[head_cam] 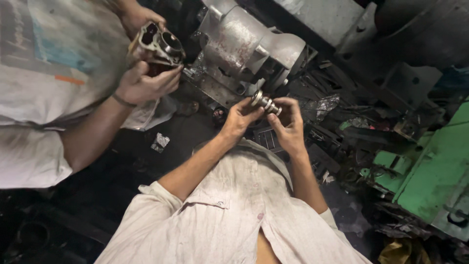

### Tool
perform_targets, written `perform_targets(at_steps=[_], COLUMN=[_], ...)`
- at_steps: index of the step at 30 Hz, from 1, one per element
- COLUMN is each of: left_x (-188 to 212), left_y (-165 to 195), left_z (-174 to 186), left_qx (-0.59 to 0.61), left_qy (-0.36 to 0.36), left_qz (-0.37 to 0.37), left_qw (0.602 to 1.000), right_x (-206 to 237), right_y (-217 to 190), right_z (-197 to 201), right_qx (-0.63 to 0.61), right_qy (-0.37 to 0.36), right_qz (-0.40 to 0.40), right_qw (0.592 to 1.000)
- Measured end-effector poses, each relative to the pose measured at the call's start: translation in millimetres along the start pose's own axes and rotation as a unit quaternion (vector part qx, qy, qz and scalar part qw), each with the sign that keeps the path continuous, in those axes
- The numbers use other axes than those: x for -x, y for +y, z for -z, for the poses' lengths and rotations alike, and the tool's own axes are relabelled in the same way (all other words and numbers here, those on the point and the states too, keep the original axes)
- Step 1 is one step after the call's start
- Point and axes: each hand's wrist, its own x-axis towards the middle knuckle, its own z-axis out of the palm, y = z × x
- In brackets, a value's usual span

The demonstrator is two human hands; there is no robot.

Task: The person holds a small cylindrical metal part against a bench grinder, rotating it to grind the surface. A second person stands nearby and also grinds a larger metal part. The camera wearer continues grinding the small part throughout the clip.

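Metal shaft [266, 102] gripped between left hand [239, 119] and right hand [288, 124].

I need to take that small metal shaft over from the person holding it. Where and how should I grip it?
Grip the small metal shaft by its flanged upper-left end, coming from above. The left hand and right hand pinch it from below and at its lower-right end, so that tilted top end is likely the freest part.
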Motion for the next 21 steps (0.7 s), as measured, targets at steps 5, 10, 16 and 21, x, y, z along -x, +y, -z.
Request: perform_targets(at_steps=[5,10,16,21], left_x=[8,6,-3,-9], left_y=[-8,-1,9,9], left_z=[8,5,-5,-9], left_qx=[-0.08,-0.065,-0.046,-0.052], left_qy=[0.052,0.119,0.142,0.144], left_qz=[0.031,0.099,0.123,0.114], left_qw=[0.995,0.986,0.981,0.982], right_x=[3,-7,-21,-26], right_y=[9,26,36,35], right_z=[-4,-7,-6,-3], right_qx=[-0.019,-0.003,-0.004,-0.047], right_qy=[0.045,0.065,0.089,0.099], right_qz=[-0.084,-0.114,-0.187,-0.219], right_qw=[0.995,0.991,0.978,0.97])
